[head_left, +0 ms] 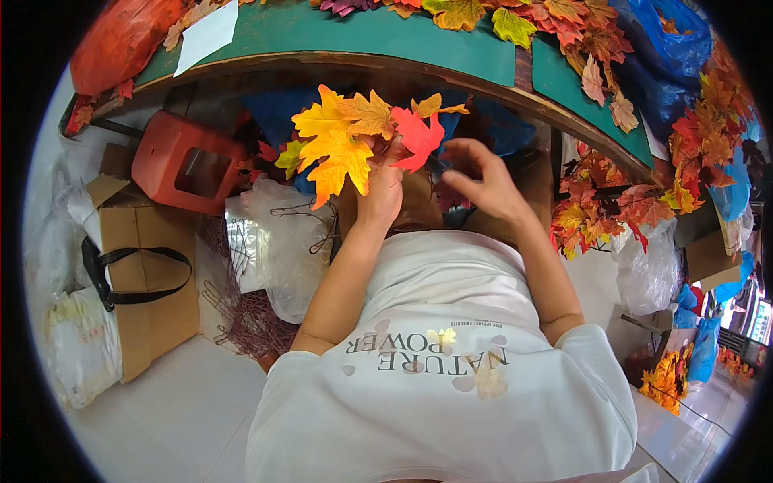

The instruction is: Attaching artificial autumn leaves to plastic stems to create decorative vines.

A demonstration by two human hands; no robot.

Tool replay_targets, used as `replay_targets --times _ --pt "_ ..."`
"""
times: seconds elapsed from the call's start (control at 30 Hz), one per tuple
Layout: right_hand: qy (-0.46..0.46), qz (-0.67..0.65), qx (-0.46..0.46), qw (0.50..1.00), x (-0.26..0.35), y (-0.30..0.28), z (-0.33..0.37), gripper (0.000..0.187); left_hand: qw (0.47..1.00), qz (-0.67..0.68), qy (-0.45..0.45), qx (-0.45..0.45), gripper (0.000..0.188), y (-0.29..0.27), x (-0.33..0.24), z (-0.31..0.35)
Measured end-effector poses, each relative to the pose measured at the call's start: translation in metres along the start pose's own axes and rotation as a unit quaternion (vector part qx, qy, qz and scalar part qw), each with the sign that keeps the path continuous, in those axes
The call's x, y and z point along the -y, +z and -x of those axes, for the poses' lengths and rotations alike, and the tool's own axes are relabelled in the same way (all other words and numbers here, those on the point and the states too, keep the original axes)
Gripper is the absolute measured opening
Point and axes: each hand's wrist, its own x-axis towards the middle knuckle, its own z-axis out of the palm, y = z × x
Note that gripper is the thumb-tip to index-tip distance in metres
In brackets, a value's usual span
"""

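Note:
My left hand [382,187] is closed around the stems of a small bunch of artificial maple leaves, held up in front of my lap, just below the table edge. On its left side are large yellow-orange leaves [338,157]; an orange-brown leaf [366,113] sits at the top, and a bright red leaf [419,138] points right. Just right of the red leaf, my right hand [487,183] has its fingers curled, thumb and forefinger close to a thin dark piece by the stems. What its fingertips grip is too small to make out.
The green-topped table [354,48] curves across the front, with loose maple leaves [555,20] on it. At left stand a red plastic stool [189,161] and a cardboard box [153,282]. Dark wire stems [250,318] lie beside a clear plastic bag [294,241]. Leaf garlands [592,205] hang at right.

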Motion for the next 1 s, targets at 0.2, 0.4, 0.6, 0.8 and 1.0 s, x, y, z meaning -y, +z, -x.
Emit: replay_targets --times 0.2,0.4,0.6,0.8,1.0 --pt "-0.068 0.21 -0.11 0.969 0.002 0.036 -0.008 0.033 0.999 0.007 -0.03 -0.025 0.029 -0.002 0.009 0.004" --pt "-0.116 0.029 -0.187 0.975 -0.006 0.037 -0.002 0.012 0.994 0.086 -0.036 -0.059 0.022 -0.008 0.01 -0.001" --pt "0.037 -0.545 -0.294 0.784 0.008 -0.007 0.006 0.014 0.971 0.207 -0.102 -0.059 0.018 0.009 0.002 0.001" --pt "-0.134 -0.058 -0.602 0.785 0.015 -0.145 0.022 0.015 0.99 0.082 0.033 -0.112 0.013 -0.051 -0.045 -0.039" --pt "-0.218 0.406 -0.47 0.753 0.062 -0.193 -0.038 0.006 0.992 0.031 -0.123 -0.02 0.021 -0.002 -0.036 -0.014"
